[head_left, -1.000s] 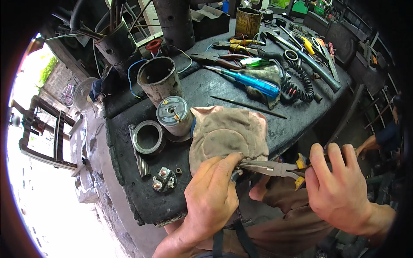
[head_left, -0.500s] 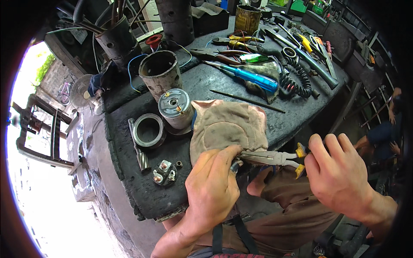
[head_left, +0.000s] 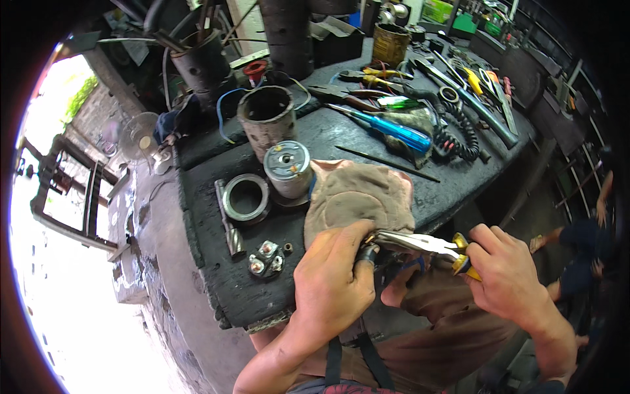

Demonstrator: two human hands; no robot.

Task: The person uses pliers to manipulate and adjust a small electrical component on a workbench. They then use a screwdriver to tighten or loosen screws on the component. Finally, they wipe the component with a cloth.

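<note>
My left hand (head_left: pixel 331 272) is closed on a small dark cylindrical piece (head_left: pixel 367 253) at the bench's near edge. A coppery bit shows at the top of that piece. The long-nose pliers (head_left: pixel 420 243), with yellow and dark handles, are in my right hand (head_left: pixel 504 272), its fingers round the grips. Their jaw tips meet the coppery end beside my left fingertips; whether they grip it I cannot tell. Just beyond my left hand lies a soiled tan cloth pad (head_left: pixel 357 190). A small round terminal piece (head_left: pixel 266 259) with bolts sits to the left.
A metal ring (head_left: pixel 246 199), a fluted shaft (head_left: pixel 231 230) and a capped cylinder (head_left: pixel 287 169) stand on the dark bench (head_left: pixel 216 279). Behind is an open tube (head_left: pixel 268 117). A blue screwdriver (head_left: pixel 394 130) and several pliers lie farther back. Another person (head_left: pixel 577 230) is at far right.
My head view has shifted, so the bench appears farther right. My right hand has come lower and wraps more fully round the pliers' handles. The coppery end at the jaw tips shows now.
</note>
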